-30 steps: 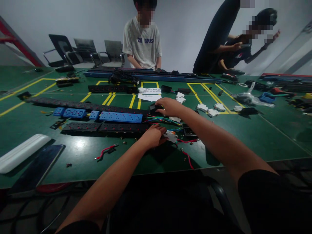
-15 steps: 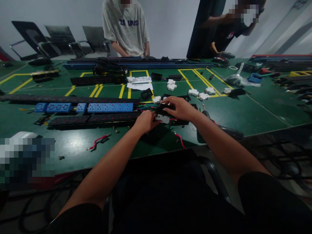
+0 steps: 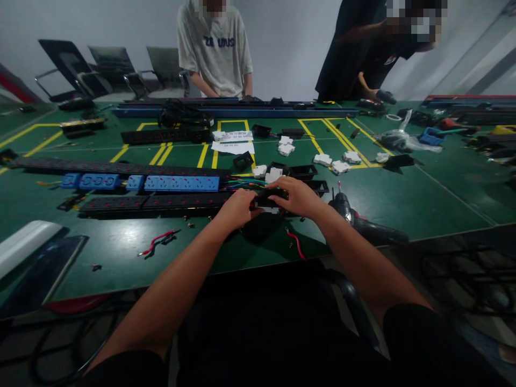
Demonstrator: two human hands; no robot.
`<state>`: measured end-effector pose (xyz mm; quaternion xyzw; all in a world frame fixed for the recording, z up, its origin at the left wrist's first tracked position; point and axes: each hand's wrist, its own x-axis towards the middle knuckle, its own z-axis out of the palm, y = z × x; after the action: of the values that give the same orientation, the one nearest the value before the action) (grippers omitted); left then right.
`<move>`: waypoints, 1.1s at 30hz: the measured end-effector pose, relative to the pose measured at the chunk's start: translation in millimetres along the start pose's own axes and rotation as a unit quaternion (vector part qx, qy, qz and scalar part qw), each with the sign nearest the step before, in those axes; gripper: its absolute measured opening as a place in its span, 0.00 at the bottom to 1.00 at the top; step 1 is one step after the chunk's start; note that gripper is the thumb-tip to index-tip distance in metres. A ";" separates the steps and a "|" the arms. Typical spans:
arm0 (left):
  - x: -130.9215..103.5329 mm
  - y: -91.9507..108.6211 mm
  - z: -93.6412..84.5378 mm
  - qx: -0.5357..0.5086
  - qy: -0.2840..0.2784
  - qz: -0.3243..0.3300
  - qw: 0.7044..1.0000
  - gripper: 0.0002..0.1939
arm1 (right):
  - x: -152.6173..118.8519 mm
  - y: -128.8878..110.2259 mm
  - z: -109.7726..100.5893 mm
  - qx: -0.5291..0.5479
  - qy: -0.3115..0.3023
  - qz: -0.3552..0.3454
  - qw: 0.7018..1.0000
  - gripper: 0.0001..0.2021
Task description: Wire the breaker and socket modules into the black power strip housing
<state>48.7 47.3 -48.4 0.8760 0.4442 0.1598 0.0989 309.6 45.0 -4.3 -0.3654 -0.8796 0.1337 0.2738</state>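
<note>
Black rectangular plastic housing point(image 3: 264, 200) sits between the person's two bare hands in the head view, to the right of the blue plastic socket strip point(image 3: 181, 184) and slightly nearer the person. The right hand point(image 3: 298, 196) grips the housing, its thumb and fingers closed on it. The left hand point(image 3: 237, 208) is curled at the housing's left end; its fingertips are partly hidden, so one cannot tell whether it grips. A white plastic module point(image 3: 269, 209) shows partly beneath the housing, also right of the blue strip. Thin coloured wires point(image 3: 245, 183) lie off the blue strip's right end. A black socket strip point(image 3: 177, 200) lies just on the person's side of the blue strip, a longer black strip point(image 3: 100, 166) just beyond it. On the green table point(image 3: 121, 269), a short red cable point(image 3: 153, 244) lies nearer the person than the blue strip; a black power drill point(image 3: 366, 227) lies well to its right.
</note>
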 end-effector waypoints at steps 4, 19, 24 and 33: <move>-0.7 -3.3 -0.8 -0.015 -0.005 0.009 1.000 0.14 | 0.6 -4.6 0.2 -0.018 0.001 0.028 0.999 0.17; -8.3 -6.6 5.5 -0.069 0.052 -0.002 0.996 0.49 | -0.1 -33.0 4.7 -0.102 0.015 0.090 0.991 0.16; -9.3 -5.0 2.4 -0.100 0.050 0.022 0.994 0.50 | -3.7 -36.4 9.9 -0.112 0.004 0.080 0.991 0.16; -5.1 -4.5 -3.2 -0.089 0.029 0.067 0.993 0.28 | -7.9 -38.9 12.2 -0.107 -0.022 0.075 0.991 0.17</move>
<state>41.4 45.9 -47.8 0.8863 0.3714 0.2306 0.1527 285.0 11.8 -0.4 -0.4549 -0.8645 0.0672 0.2029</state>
